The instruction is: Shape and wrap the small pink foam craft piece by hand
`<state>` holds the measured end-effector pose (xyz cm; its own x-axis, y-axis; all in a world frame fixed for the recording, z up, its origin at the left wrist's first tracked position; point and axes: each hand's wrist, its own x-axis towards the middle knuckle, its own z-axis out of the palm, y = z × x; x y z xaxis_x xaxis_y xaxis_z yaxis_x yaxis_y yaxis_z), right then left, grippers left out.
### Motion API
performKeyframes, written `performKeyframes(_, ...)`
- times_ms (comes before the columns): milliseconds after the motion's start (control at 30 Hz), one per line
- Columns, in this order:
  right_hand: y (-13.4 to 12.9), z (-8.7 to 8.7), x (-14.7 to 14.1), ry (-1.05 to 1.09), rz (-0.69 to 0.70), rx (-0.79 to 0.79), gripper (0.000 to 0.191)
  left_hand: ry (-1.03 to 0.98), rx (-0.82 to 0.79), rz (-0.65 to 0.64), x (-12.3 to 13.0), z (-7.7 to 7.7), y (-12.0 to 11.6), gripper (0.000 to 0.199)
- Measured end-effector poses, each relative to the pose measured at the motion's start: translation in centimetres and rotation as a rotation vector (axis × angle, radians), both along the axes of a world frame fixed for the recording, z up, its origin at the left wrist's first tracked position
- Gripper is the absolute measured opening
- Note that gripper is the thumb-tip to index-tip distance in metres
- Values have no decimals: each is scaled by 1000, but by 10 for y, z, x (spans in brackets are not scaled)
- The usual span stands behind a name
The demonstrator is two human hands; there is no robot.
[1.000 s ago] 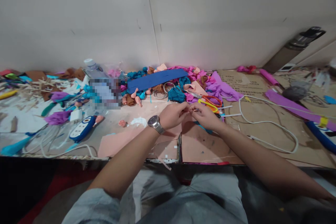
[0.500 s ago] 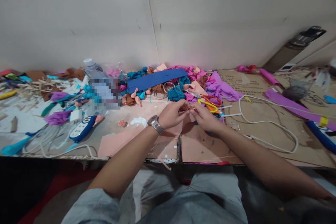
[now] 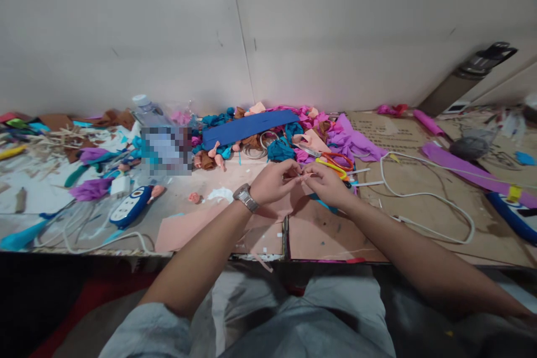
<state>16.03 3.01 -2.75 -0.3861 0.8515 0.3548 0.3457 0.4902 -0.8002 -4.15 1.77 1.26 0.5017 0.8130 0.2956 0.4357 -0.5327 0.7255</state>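
My left hand [image 3: 277,182], with a watch on its wrist, and my right hand [image 3: 327,183] meet fingertip to fingertip over the table's middle. Both are closed on a small pink piece [image 3: 302,177], largely covered by the fingers. Just behind my right hand lie scissors with orange handles [image 3: 339,161] and a pair with yellow handles [image 3: 329,168]. A long blue strip [image 3: 249,127] rests on a heap of crumpled teal, pink and brown paper. Flat pink sheets [image 3: 188,226] lie under and left of my hands.
A clear bottle [image 3: 157,123] and a blue-and-white device [image 3: 132,206] are at the left. White cables [image 3: 440,199] loop over brown cardboard [image 3: 403,179] at the right. A dark flask [image 3: 465,81] leans against the wall.
My fingertips have shifted slightly around the pink piece, and more of it shows between them. A blue strip beneath my right hand is more visible.
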Motion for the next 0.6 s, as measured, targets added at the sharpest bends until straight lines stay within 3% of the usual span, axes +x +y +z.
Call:
performKeyframes(267, 0, 4, 0, 50, 4, -31, 13, 139, -54, -15, -5, 1, 4, 43)
performKeyframes(433, -2, 10, 0, 91, -52, -108, 14, 100, -135, -29, -7, 0, 6, 42)
performKeyframes(600, -3, 11, 0, 80, -22, -45, 13, 69, -211, -80, -9, -3, 9, 42)
